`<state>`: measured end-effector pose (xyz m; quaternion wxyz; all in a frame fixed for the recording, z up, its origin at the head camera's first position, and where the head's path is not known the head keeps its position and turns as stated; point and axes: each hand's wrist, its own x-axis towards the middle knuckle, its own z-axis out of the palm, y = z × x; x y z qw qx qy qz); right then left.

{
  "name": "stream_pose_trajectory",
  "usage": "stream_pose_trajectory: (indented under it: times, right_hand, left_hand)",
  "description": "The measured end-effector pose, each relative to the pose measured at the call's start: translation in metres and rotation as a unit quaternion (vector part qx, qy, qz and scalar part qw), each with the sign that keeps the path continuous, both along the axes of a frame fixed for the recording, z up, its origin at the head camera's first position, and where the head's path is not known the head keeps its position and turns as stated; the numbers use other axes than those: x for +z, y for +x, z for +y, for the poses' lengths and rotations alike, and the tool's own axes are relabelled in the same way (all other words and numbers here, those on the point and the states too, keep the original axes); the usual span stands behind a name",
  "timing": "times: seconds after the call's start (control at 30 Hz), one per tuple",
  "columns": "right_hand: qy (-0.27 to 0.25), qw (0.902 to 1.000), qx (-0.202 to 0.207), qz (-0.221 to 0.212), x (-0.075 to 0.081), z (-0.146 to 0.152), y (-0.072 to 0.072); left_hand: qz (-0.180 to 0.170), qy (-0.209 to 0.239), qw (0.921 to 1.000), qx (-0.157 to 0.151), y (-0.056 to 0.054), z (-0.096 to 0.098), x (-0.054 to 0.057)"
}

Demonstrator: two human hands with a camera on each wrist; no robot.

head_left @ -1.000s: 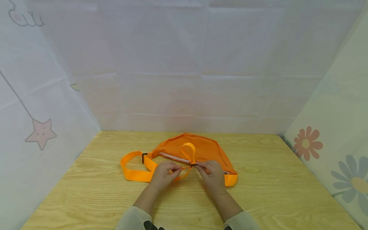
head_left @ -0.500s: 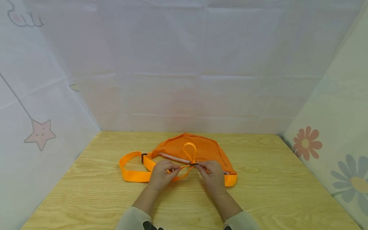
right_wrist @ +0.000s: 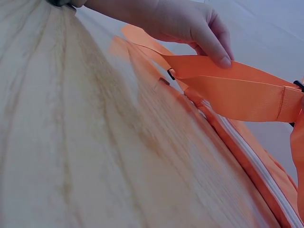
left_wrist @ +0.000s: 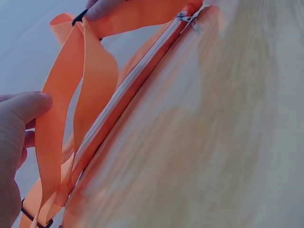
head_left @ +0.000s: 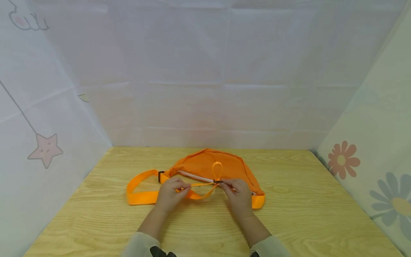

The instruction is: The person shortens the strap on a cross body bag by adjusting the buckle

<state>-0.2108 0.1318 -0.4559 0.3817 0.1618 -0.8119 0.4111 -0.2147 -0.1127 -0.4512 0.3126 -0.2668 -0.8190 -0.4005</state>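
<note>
An orange waist bag (head_left: 212,162) lies on the table, its white zipper (head_left: 196,176) facing me. Between thumb and fingers, my left hand (head_left: 171,195) pinches the orange strap (left_wrist: 57,102), which stretches across to a black slide buckle (head_left: 218,181). My right hand (head_left: 238,197) pinches at that buckle, seen from the other side in the left wrist view with the right fingertips (left_wrist: 102,7) on it. Above the buckle stands a small strap loop (head_left: 217,166). In the right wrist view the left thumb (right_wrist: 221,59) presses on the strap.
A second black buckle (head_left: 160,176) joins the strap to the bag's left end. A wide strap loop (head_left: 141,197) lies on the wooden table (head_left: 289,228). Printed cloth walls (head_left: 179,71) stand around the table's back and sides.
My left hand has moved left, drawing the strap with it. The loop above the buckle has become smaller, and the loop on the left has spread outward. My right hand stays nearly in place.
</note>
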Motion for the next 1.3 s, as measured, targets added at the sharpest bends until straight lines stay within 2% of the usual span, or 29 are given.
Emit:
stream_pose_trajectory:
  times: [0.27, 0.53, 1.0, 1.3]
  right_hand:
    - [-0.048, 0.9981, -0.01, -0.038, -0.001, 0.001, 0.001]
    - [-0.059, 0.9972, -0.018, -0.042, 0.0, 0.002, 0.0]
    - [-0.057, 0.9975, -0.017, -0.039, 0.002, 0.001, -0.001]
    - [-0.063, 0.9972, -0.018, -0.035, 0.003, 0.001, 0.001]
  left_hand:
    - [-0.005, -0.022, 0.999, 0.038, 0.002, -0.019, 0.001]
    - [-0.034, -0.027, 0.9965, 0.071, 0.006, -0.036, 0.003]
    - [-0.078, -0.023, 0.9937, 0.077, 0.007, -0.05, 0.002]
    - [-0.107, -0.027, 0.9892, 0.096, 0.01, -0.055, 0.006]
